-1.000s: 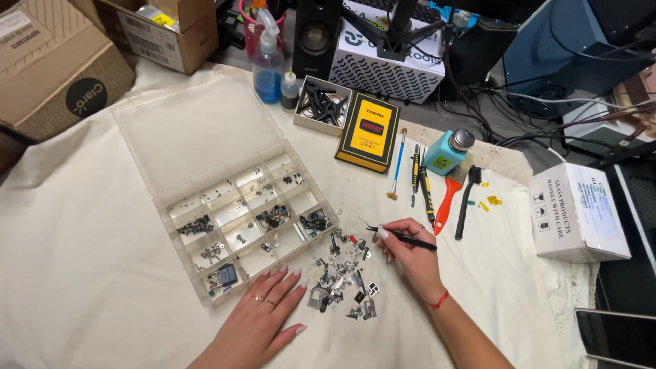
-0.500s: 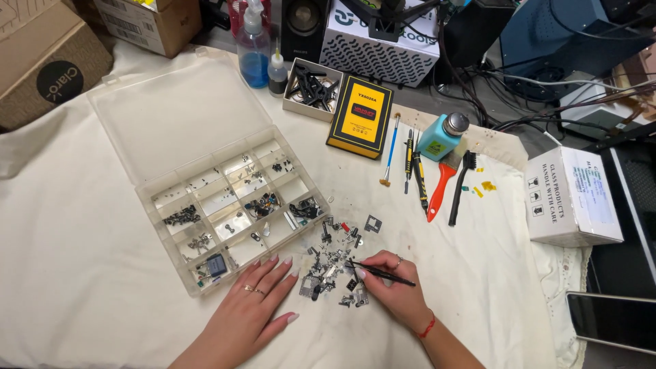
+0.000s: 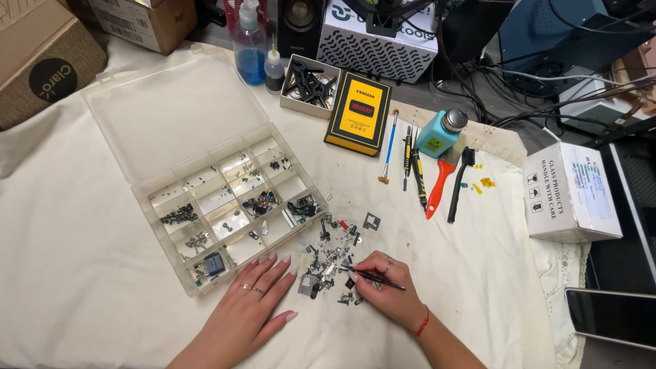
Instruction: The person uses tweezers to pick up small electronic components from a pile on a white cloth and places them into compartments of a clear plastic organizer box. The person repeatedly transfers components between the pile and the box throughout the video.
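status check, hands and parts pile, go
Left hand flat on cloth beside organizer box. Right hand holds tweezers, tips in small parts pile. Nothing blocking.

Compartment box (image 3: 225,205) sits left of centre, its open lid (image 3: 171,116) on the far side. Loose parts pile (image 3: 331,263) just right of its near corner. Hand tools (image 3: 427,167) far right of pile. Carton (image 3: 570,191) at right edge, bottles (image 3: 256,48) far behind the lid.
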